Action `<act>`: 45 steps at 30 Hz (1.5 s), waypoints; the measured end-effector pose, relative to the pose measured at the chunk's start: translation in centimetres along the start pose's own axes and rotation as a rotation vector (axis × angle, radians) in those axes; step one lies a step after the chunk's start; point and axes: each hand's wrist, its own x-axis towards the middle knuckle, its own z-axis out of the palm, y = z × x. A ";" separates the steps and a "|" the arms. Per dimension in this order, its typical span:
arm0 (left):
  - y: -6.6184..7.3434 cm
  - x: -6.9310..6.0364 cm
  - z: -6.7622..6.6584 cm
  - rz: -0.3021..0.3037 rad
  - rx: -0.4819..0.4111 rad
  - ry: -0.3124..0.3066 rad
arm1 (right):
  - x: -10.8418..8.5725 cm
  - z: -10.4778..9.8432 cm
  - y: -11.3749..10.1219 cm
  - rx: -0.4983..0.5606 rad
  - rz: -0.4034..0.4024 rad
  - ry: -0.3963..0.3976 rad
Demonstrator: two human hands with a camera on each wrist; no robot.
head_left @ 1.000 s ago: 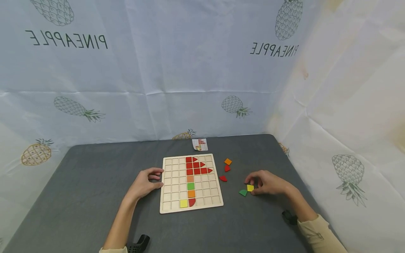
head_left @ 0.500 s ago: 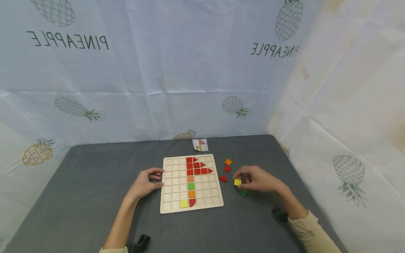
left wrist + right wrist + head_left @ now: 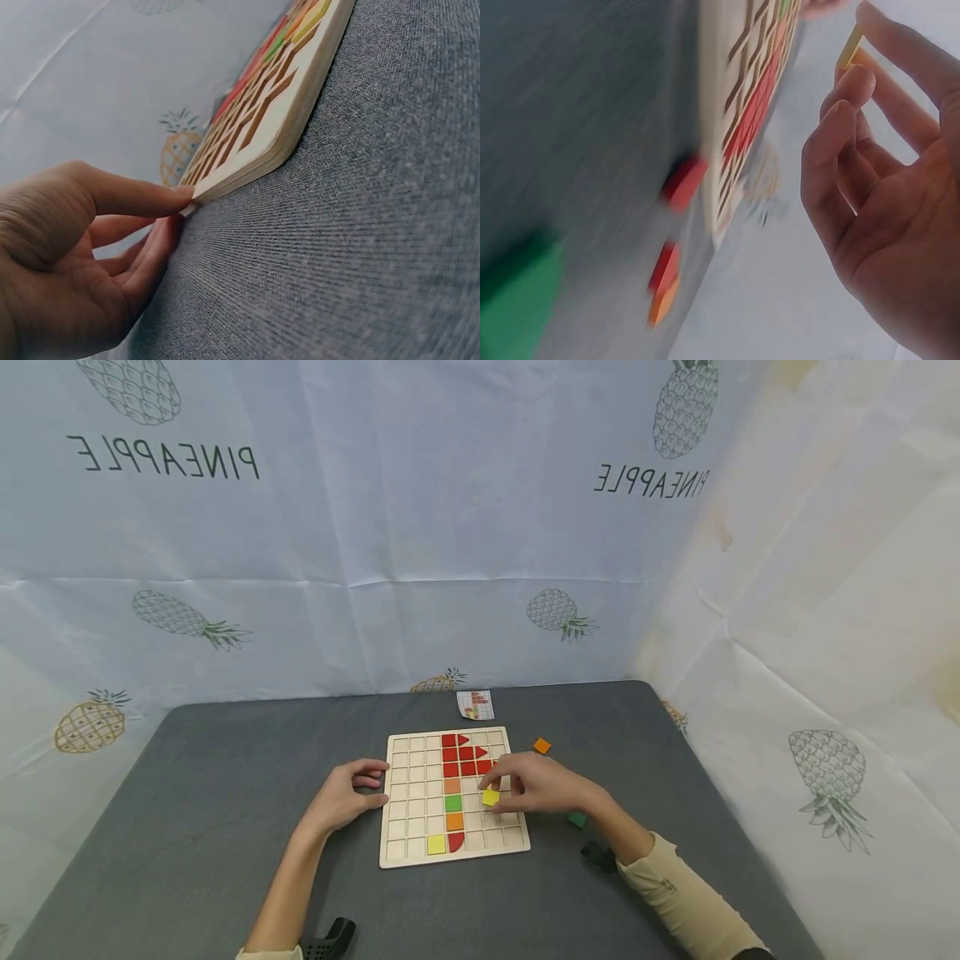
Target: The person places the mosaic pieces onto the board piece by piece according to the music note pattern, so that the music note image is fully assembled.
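Observation:
A pale wooden grid board (image 3: 416,860) lies on the table, with red, orange, green and yellow tiles set in some cells. At its left edge my left hand (image 3: 345,795) touches the rim with thumb and fingertips, spread apart along the edge. My right hand (image 3: 543,783) is over the board's right half and pinches a yellow square tile (image 3: 491,797) between thumb and fingers. The right wrist view shows that tile (image 3: 850,46) edge-on, raised above the board. A yellow tile (image 3: 436,844) and a red quarter-round tile (image 3: 456,842) sit side by side in the bottom row.
Right of the board lie an orange tile (image 3: 542,746) and a green tile (image 3: 577,819). Red tiles (image 3: 684,184) there are hidden in the head view by my right hand. A small printed pattern card (image 3: 475,705) lies behind the board. A pineapple-print cloth (image 3: 420,527) hangs behind the table.
My right hand has picked up the yellow square tile from beside the green one and carried it left, over the board. My left hand has stayed at the board's edge.

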 end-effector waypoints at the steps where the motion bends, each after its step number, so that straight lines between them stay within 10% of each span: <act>1: 0.0 0.0 0.0 -0.001 -0.001 0.000 | 0.7 0.3 -0.3 -0.010 -0.011 -0.010; 17: 0.0 0.1 0.0 0.004 0.013 0.007 | 7.0 3.6 -3.7 -0.151 -0.095 -0.187; 45: -0.2 0.1 0.0 -0.005 0.006 0.003 | 6.5 3.6 -3.6 -0.089 -0.060 -0.151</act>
